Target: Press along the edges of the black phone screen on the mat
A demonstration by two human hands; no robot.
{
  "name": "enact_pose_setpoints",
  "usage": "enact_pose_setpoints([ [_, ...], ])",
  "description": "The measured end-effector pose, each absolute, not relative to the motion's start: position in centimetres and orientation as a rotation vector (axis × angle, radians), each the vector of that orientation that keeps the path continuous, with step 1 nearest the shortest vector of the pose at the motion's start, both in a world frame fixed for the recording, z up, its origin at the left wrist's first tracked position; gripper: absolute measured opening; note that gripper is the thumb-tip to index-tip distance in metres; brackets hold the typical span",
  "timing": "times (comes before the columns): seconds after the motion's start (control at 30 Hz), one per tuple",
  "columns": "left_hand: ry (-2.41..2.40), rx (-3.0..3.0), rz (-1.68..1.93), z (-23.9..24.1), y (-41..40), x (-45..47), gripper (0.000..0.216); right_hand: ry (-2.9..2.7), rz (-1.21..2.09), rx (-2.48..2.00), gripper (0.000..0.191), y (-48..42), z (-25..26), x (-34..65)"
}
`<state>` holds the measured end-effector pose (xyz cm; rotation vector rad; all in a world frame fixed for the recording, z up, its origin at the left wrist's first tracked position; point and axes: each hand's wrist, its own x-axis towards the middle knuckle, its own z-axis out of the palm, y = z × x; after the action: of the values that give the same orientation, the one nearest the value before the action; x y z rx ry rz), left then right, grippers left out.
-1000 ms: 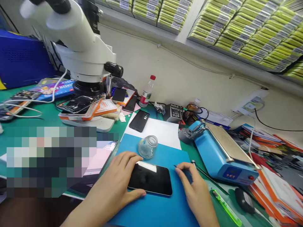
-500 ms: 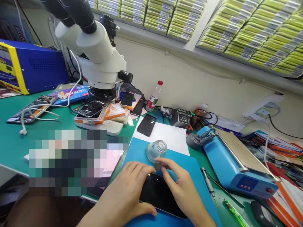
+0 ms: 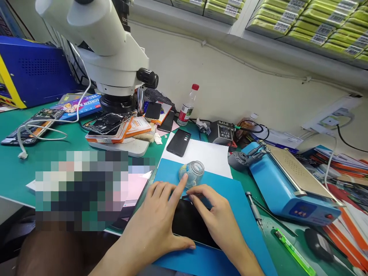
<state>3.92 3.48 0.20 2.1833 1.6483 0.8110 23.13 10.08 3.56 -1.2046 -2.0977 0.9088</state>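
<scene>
two hands: left hand (image 3: 156, 226) and right hand (image 3: 220, 218). one black phone (image 3: 191, 226) under them, one more dark phone (image 3: 178, 142) on one white sheet (image 3: 211, 155). one blue mat (image 3: 230, 199), one small glass jar (image 3: 193, 171), one microscope (image 3: 106, 50), one plastic bottle (image 3: 188, 105), one screwdriver (image 3: 254, 210) at right.

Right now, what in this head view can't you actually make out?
- Phone: both hands cover its upper end.
- Thin tool at the right hand: too small to identify; only a dark sliver shows by the fingertips.
- Left hand index touches the small jar; jar contents unreadable.
- Pixelated patch: blurred out.
- Microscope top: cut off by the edge.
</scene>
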Motion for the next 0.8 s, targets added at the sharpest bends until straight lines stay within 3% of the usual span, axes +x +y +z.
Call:
enact_pose_setpoints([
  [0.8, 1.651, 2.13, 0.809, 0.1, 3.3, 3.7, 0.155, -2.099, 0.87, -1.082, 0.011, 9.9, 2.4, 22.8],
])
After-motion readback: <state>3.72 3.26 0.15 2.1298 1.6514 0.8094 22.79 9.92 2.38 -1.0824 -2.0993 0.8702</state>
